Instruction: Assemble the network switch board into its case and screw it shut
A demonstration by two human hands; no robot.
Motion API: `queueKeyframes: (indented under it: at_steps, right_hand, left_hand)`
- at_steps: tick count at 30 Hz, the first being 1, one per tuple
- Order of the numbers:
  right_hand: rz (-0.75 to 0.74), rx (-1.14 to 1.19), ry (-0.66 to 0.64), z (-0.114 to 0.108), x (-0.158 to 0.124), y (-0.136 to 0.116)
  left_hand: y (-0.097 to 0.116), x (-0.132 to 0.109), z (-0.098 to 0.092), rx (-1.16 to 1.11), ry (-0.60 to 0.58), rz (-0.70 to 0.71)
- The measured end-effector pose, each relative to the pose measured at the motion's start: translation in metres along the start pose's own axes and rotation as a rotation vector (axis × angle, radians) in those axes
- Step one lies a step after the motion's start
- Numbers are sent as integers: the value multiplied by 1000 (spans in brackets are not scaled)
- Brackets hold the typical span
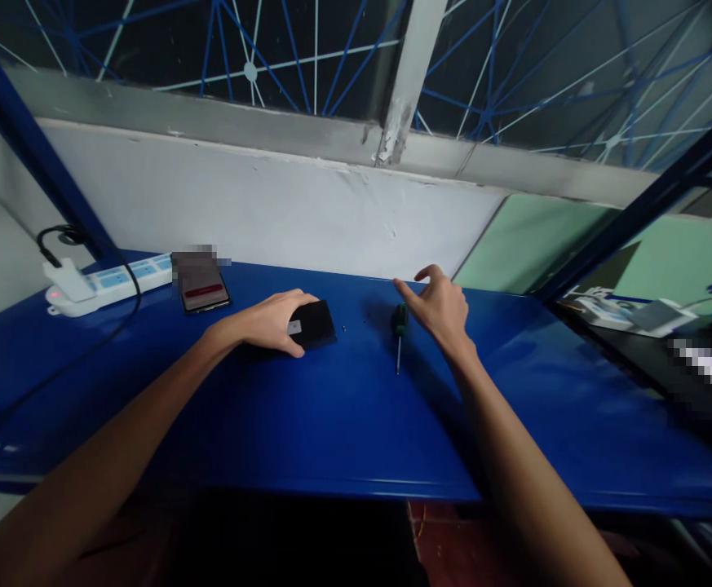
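Note:
My left hand [276, 319] grips a flat black rectangular box [316, 324] with a small pale label, its thumb and fingers around the left side. The box is tilted or resting on the blue table; its underside is hidden. Over the table to the right, my right hand [438, 306] is raised with thumb and index finger apart and nothing between them. Just left of that hand lies a screwdriver [400, 330] with a dark green handle, its shaft pointing toward me. Between box and screwdriver sits a tiny metal piece [343, 328], perhaps a screw, too small to tell.
A white power strip [111, 281] with a plugged-in adapter stands at the back left, its black cable [55, 371] running forward. A phone [205, 281] lies beside it. The blue table [331, 424] meets a white wall. Papers and devices [655, 316] are at the right.

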State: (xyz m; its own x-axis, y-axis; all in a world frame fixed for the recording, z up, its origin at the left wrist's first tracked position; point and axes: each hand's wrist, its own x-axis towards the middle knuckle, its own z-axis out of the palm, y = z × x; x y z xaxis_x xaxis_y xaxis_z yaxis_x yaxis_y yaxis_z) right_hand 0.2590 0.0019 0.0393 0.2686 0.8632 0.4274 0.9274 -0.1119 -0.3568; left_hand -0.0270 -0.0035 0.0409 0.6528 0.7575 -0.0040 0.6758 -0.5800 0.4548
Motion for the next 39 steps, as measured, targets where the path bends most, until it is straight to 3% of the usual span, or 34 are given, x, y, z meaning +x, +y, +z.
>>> queueKeyframes:
  at_steps: [3, 6, 10, 15, 22, 39]
  right_hand:
    - [84, -146, -157, 8, 10, 20]
    - [91, -102, -334, 21, 11, 28]
    - [59, 65, -370, 31, 14, 32]
    - [70, 254, -274, 20, 20, 30]
    - [80, 751, 77, 16, 20, 27]
    - [60, 712, 90, 19, 13, 21]
  left_hand:
    - [-5, 0, 1, 9, -33, -12]
    - [-8, 1, 5, 19, -77, -33]
    - [-10, 3, 10, 44, -108, 8]
    - [-11, 2, 10, 65, -112, 24]
    - [-7, 2, 9, 23, -141, -29]
    - [2, 1, 11, 33, -135, -29]
